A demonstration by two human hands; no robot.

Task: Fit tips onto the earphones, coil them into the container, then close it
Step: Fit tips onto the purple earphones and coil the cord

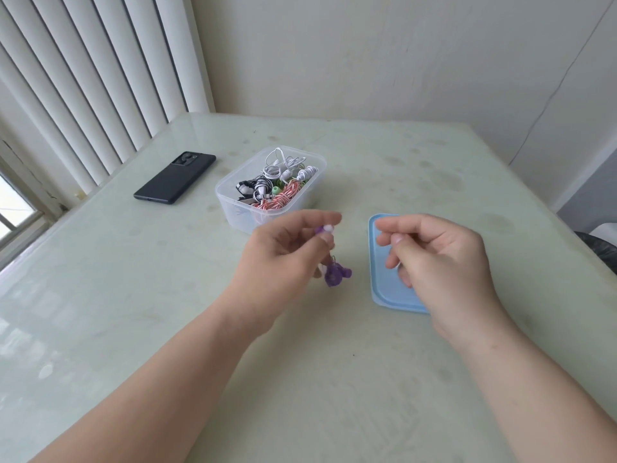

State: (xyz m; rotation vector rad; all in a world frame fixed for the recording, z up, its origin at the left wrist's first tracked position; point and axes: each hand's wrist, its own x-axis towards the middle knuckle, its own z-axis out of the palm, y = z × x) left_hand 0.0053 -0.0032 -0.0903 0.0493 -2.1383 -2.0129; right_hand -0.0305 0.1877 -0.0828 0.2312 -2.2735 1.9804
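– Above the table's (133,295) middle, just in front of the container (238,215), the L hand (283,255) gripped the purple earphones (335,276). Thumb & fingers were curled round one bud up at the fingertips, w/ a white tip (329,227) showing there. The 2nd bud dangled below the palm, off the table.

– And the R hand (440,262)?

– It was raised over the blue lid (384,289), not touching it as far as I could see. Fingers were curled, thumb against the index. Whether it pinched anything, couldn't tell: too small & blurred.

– Hands touching?

– No, apart, w/ a gap between the fingertips.

– Where was the lid?

– It lay flat on the table, to the R of the container and nearer the person, partly hidden under the R hand.

– So the container was open?

– Yes. It was clear plastic w/ other coiled sets inside: a white set (283,163) at the far end, a black-and-white set (260,188) on the L, a red-and-white set (283,198) nearer, and a green tip (276,189) among them.

– Anything else?

– A black phone (175,178) lay back-up on the table, L of the container & apart from it. White blinds (83,78) hung at far L.
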